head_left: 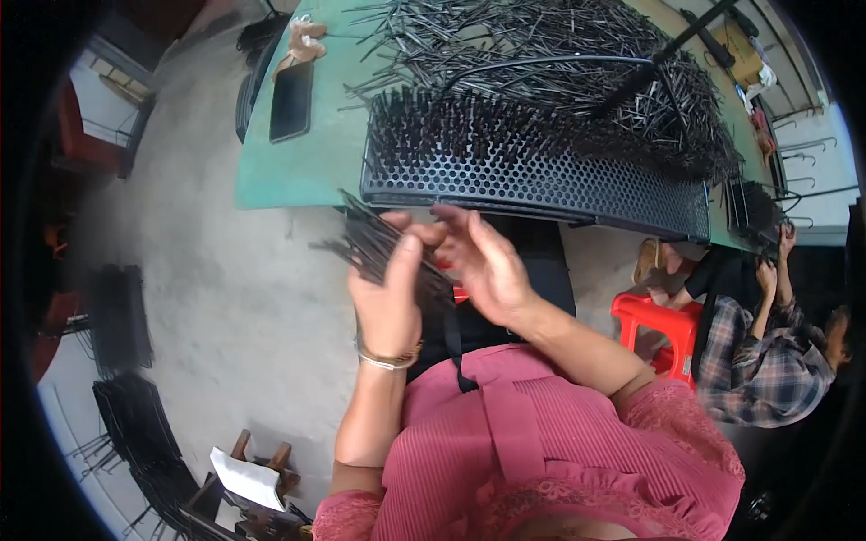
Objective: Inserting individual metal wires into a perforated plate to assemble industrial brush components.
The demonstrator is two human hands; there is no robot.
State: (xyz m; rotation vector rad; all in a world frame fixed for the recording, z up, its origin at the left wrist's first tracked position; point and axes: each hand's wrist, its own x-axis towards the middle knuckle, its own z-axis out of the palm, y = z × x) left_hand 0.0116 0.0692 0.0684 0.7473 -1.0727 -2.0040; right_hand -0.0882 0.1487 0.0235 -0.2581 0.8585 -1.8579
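- Left hand point(386, 307) grips a bundle of dark rods point(368, 233).
- Right hand point(492, 270) curls beside it; I cannot tell whether it pinches anything.
- More rods point(442, 122) stand in a holed tray point(541, 187).

The perforated tray point(541, 185) has a satin sheen; rods point(577, 36) heaped behind it look like dull metal. Left of the tray, a glossy phone point(291, 102) lies on the smooth surface point(338, 162). A shiny plastic stool point(663, 315) stands below the tray's right end.
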